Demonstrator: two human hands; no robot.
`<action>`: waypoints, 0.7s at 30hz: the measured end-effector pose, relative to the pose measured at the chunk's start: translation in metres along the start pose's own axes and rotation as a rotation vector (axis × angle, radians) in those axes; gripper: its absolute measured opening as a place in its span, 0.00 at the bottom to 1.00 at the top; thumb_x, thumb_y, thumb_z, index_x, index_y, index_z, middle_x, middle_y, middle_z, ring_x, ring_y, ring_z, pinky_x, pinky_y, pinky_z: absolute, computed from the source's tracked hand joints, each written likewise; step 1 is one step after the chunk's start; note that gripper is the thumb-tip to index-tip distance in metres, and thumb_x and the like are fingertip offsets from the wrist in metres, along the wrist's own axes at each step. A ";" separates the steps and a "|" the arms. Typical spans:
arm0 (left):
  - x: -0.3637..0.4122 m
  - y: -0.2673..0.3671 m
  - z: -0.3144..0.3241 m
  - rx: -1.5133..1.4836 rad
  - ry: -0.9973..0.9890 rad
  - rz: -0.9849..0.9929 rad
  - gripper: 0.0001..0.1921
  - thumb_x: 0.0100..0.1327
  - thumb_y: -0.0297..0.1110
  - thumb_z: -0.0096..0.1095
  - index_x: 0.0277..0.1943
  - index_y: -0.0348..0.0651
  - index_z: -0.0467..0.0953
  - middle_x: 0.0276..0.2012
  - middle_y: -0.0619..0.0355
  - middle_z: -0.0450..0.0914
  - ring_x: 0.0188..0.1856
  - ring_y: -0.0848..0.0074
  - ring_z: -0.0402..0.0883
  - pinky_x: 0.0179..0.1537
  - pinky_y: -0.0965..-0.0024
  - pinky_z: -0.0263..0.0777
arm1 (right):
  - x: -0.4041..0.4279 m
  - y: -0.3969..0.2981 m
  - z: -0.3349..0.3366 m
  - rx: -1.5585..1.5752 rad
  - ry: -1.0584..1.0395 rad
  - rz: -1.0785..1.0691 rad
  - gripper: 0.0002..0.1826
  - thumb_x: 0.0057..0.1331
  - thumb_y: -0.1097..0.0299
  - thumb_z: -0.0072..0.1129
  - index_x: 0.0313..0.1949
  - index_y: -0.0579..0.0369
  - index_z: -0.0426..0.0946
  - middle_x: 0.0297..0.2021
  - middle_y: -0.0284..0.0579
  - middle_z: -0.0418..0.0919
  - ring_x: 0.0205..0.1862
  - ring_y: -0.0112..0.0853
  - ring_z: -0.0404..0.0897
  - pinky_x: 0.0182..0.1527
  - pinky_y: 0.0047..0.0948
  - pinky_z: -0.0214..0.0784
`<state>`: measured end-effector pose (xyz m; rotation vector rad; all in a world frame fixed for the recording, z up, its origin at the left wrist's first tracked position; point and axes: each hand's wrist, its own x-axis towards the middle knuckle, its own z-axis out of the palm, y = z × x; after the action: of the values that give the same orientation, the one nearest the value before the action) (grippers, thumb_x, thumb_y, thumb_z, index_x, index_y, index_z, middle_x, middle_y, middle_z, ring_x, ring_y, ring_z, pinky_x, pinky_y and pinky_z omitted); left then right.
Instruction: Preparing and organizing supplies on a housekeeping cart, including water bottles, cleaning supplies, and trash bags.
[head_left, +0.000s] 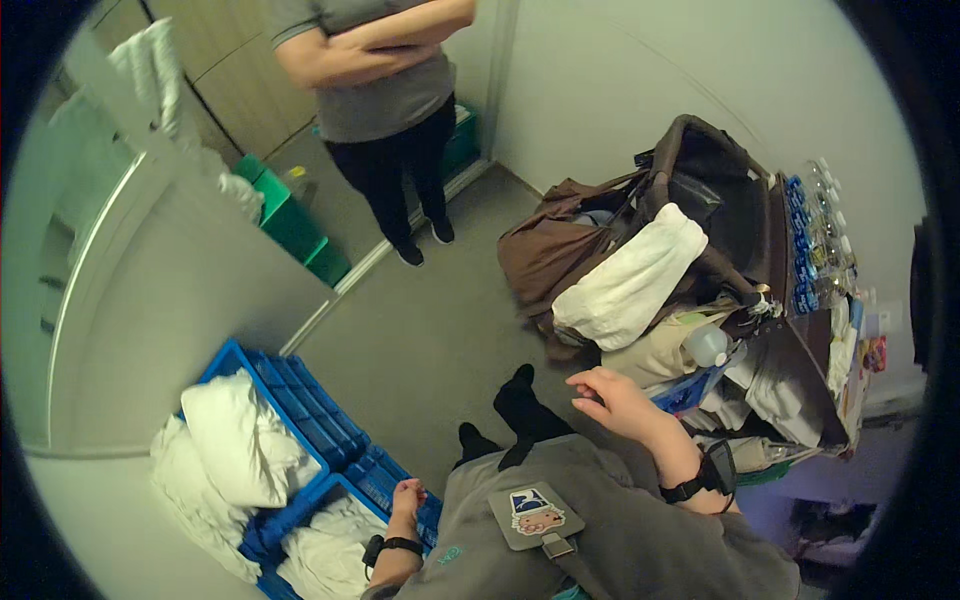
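Observation:
My right hand (611, 399) is raised in front of me, empty, with the thumb and loosely bent fingers apart. It is nearest to the housekeeping cart, close to a blue plastic bag (686, 394) and a translucent bottle (707, 346). My left hand (409, 498) hangs low beside a blue plastic crate (341, 480) that holds white linen (330, 544). Its fingers are curled and foreshortened, and whether they touch the crate rim is unclear. Farther left, a second blue crate (296, 397) is heaped with white linen (236, 442) spilling over its side.
A person (382, 82) stands with folded arms by the doorway track (375, 259). Green bins (289, 214) are behind the partition. The cart bears a brown bag (570, 244), a white cloth (634, 277), several water bottles (817, 232) and folded white items (780, 405). Grey floor (427, 330) lies between crates and cart.

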<state>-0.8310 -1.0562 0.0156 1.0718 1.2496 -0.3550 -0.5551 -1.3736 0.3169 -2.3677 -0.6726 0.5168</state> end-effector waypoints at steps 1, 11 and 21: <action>0.004 0.013 0.008 -0.004 -0.044 0.006 0.06 0.63 0.35 0.54 0.37 0.44 0.70 0.23 0.60 0.75 0.20 0.76 0.74 0.20 0.75 0.67 | 0.006 0.003 -0.005 0.020 0.013 0.004 0.16 0.59 0.67 0.57 0.46 0.55 0.72 0.34 0.46 0.73 0.36 0.35 0.75 0.39 0.30 0.68; 0.040 0.196 0.115 0.168 -0.136 0.127 0.05 0.62 0.33 0.55 0.38 0.44 0.70 0.24 0.63 0.73 0.23 0.79 0.71 0.24 0.76 0.66 | 0.097 0.041 -0.064 0.366 0.180 -0.150 0.12 0.60 0.68 0.56 0.43 0.54 0.72 0.30 0.42 0.74 0.31 0.35 0.75 0.33 0.30 0.68; 0.052 0.380 0.390 0.981 -0.691 1.108 0.20 0.55 0.33 0.60 0.52 0.42 0.69 0.43 0.52 0.73 0.45 0.64 0.72 0.49 0.67 0.66 | 0.152 0.081 -0.060 0.476 0.140 0.033 0.12 0.60 0.63 0.55 0.42 0.51 0.73 0.32 0.44 0.76 0.37 0.40 0.75 0.38 0.35 0.69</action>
<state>-0.3052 -1.1644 0.1190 2.0386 -0.3147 -0.4045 -0.3770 -1.3685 0.2791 -1.9456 -0.3940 0.4602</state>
